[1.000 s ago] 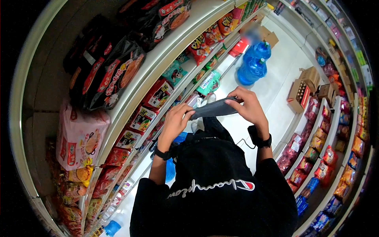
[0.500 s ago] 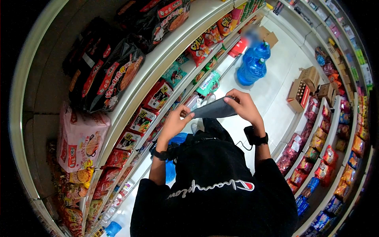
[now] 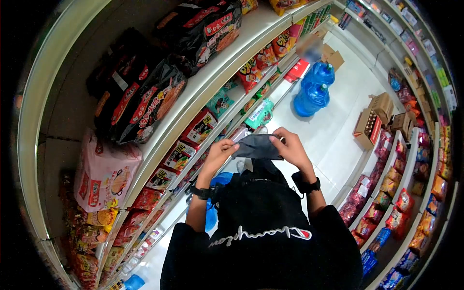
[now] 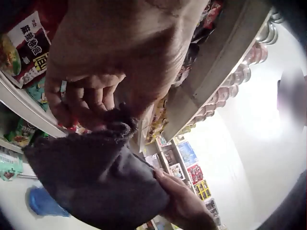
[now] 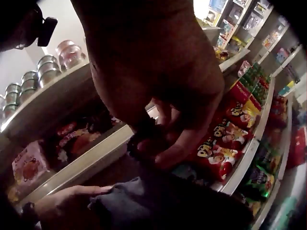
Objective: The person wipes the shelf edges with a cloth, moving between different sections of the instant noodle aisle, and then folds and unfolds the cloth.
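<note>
A dark grey cloth (image 3: 258, 147) is stretched between two hands in front of the body. The left hand (image 3: 218, 155) pinches its left end, and the right hand (image 3: 292, 149) pinches the other end. In the left wrist view the cloth (image 4: 96, 172) hangs in folds from the left hand (image 4: 115, 62), with the right hand (image 4: 184, 201) at its far edge. The right wrist view shows the right hand (image 5: 158, 81) gripping the gathered edge of the cloth (image 5: 139, 196), while the left hand (image 5: 67, 203) touches the opposite side.
Shelves of noodle packs (image 3: 200, 126) run along the left, with black multipacks (image 3: 145, 104) and a pink pack (image 3: 107, 171) on top. Blue water bottles (image 3: 311, 94) stand on the white floor ahead. Cardboard boxes (image 3: 362, 128) and curved snack shelves are at the right.
Both hands have come down slightly with the cloth, which now shows a broader, more drooping face. The head view has shifted, so the shelf goods appear a little lower and further right.
</note>
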